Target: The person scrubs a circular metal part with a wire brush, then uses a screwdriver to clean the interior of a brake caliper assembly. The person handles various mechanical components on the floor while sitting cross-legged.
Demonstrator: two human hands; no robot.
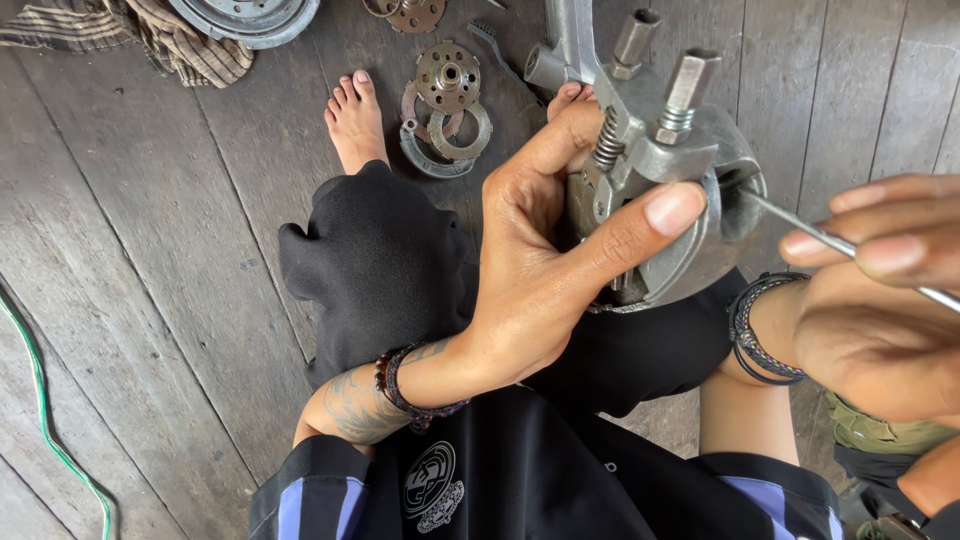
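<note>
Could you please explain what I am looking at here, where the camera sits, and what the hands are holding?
This is one view from a camera worn on a person's head, looking down at their own lap as they sit on a wooden plank floor. The left hand has a grip on a grey metal puller-like tool with two hex-headed bolts and a spring. The right hand pinches a thin metal rod whose tip points into the tool. On the floor near the bare foot lie rusty round machine parts and a striped cloth.
</note>
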